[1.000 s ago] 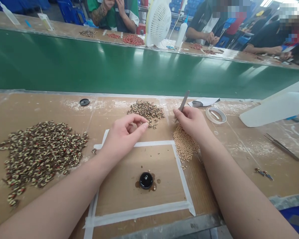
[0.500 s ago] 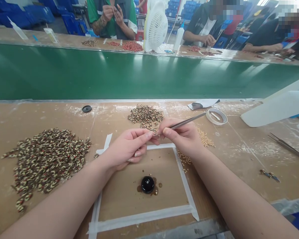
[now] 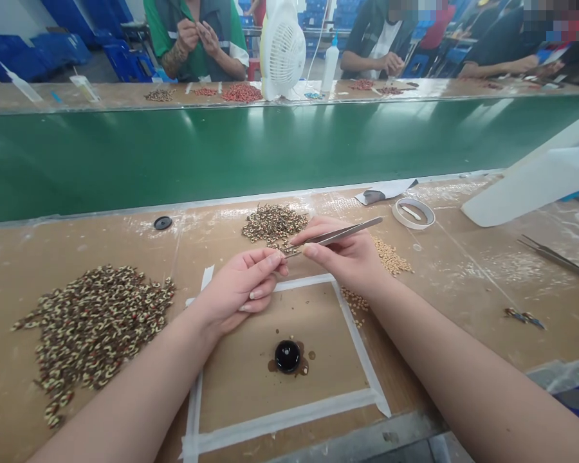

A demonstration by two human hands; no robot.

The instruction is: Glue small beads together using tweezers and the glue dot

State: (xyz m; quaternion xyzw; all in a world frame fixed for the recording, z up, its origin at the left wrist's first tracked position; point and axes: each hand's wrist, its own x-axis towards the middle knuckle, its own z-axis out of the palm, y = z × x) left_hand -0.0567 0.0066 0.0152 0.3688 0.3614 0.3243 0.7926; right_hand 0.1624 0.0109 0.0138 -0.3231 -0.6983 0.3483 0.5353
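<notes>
My left hand [image 3: 241,289] is closed in a pinch on a tiny part held between thumb and forefinger, too small to name. My right hand [image 3: 350,260] grips metal tweezers [image 3: 340,233] whose tips meet the left fingertips. Both hands hover above a white-taped rectangle [image 3: 280,418] on the cardboard worktop. Inside it sits a small black cap [image 3: 287,355] ringed by brown liquid. A small heap of brown-and-cream pieces [image 3: 273,223] lies just beyond the hands. Tan beads [image 3: 390,257] lie under and right of my right hand.
A large heap of brown-and-cream pieces [image 3: 94,325] covers the left. A tape roll [image 3: 415,213], a white container [image 3: 531,180] and spare tweezers [image 3: 557,258] lie to the right. A green conveyor belt [image 3: 222,151] runs behind; other people work past it beside a white fan [image 3: 282,48].
My right hand lifted the tweezers off the tan beads and brought their tips to my left fingertips. My left hand closed into a pinch. The view has shifted slightly.
</notes>
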